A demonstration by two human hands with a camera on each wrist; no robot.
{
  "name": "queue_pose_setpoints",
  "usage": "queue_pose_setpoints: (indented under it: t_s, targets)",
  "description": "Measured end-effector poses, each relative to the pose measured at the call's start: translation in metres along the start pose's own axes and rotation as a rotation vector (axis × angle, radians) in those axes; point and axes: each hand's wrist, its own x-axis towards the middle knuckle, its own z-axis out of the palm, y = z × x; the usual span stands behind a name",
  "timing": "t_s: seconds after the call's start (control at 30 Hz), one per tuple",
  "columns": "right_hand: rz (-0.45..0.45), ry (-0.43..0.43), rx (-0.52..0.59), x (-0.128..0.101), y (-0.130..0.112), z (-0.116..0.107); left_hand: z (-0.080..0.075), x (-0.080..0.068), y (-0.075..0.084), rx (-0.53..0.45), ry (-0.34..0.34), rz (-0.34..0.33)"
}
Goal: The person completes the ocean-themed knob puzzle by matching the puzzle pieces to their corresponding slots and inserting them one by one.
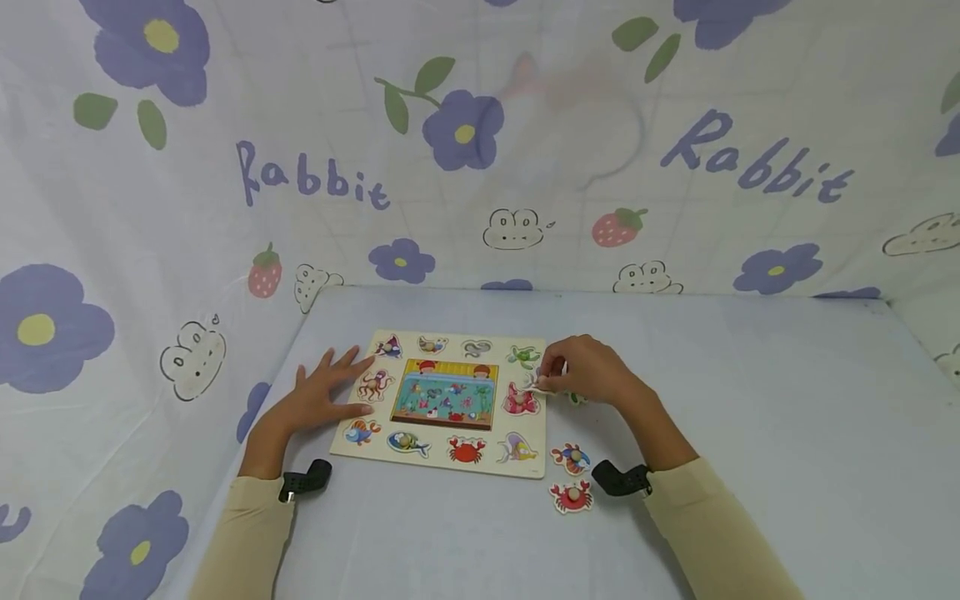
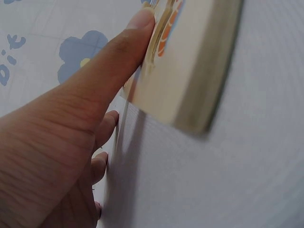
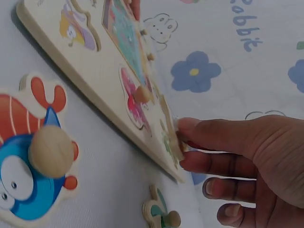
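Note:
A wooden peg puzzle board (image 1: 450, 463) with a fish tank picture lies on the table. My left hand (image 1: 318, 392) rests spread at its left edge, with the thumb (image 2: 114, 59) along the board. Over the board's right side, my right hand (image 1: 588, 368) pinches a thin, pale puzzle piece (image 1: 531, 381) between thumb and fingers; its picture is mostly hidden. Just below that piece is a pink starfish piece (image 1: 521, 400) with a knob, set in the board. The green turtle picture (image 1: 524, 357) lies just above and shows no knob.
Loose knobbed pieces lie right of the board: a blue-and-red hermit crab (image 1: 572, 458), a red crab (image 1: 572, 497) and a green piece (image 3: 159, 209) partly under my right hand. A printed curtain (image 1: 450, 200) hangs behind the white table (image 1: 750, 400).

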Motion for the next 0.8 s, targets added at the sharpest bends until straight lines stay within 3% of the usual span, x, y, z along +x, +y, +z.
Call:
queue_pose_setpoints:
  t_s: [0.57, 0.8]
  targets:
    - [-0.160, -0.326, 0.005, -0.010, -0.031, 0.011, 0.001, 0.000, -0.002, -0.013, -0.010, -0.007]
    - [-0.187, -0.371, -0.027, -0.013, -0.039, 0.017, 0.001, 0.000, -0.002, -0.022, -0.010, -0.005]
